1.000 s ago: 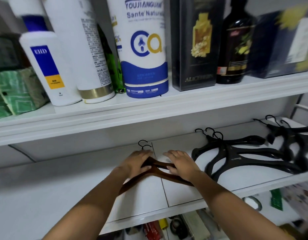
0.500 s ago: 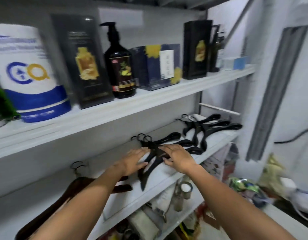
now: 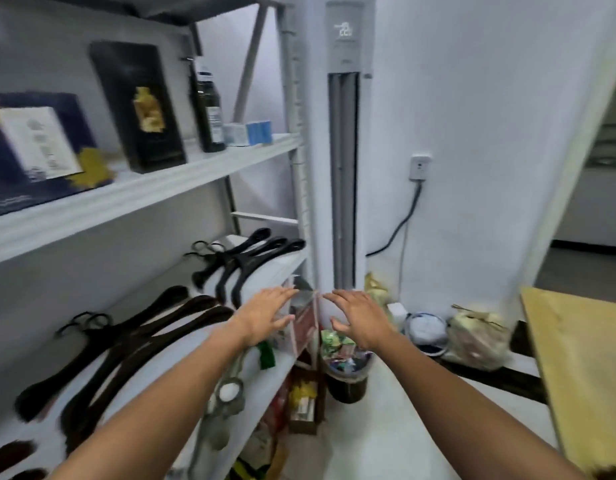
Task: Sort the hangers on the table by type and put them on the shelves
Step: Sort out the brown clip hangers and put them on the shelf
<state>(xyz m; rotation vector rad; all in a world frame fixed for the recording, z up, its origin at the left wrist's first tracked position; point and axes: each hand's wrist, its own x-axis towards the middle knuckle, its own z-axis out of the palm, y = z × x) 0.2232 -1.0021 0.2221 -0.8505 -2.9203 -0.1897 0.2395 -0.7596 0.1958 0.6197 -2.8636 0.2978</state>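
Both hands were held out in the air with nothing in them. The left hand (image 3: 265, 317) had its grip spread, fingers straight and fanned, at the front edge of the middle shelf (image 3: 277, 268). The right hand (image 3: 362, 320) also had an open grip, with loosely spread fingers. It was out over the open floor (image 3: 396, 438), to the right of the shelf's corner post (image 3: 301, 188). There was a clear gap between the two hands.

The hangers lay flat on the middle shelf in two stacks. The black hangers (image 3: 245, 259) were at the far right end, their arms reaching almost to the front edge beside the post. The brown hangers (image 3: 143, 337) were nearer and further left, just beside the left forearm. Bare white shelf showed between the stacks and along the front lip. The upper shelf (image 3: 154, 192) overhung them and left only a low slot above.

To the right, a strip of floor ran between the shelf and the tabletop (image 3: 583, 368), whose near corner jutted in from the right. At the far end a bin (image 3: 346, 379) and bags (image 3: 476, 336) crowded the wall beside a tall air conditioner (image 3: 344, 188).
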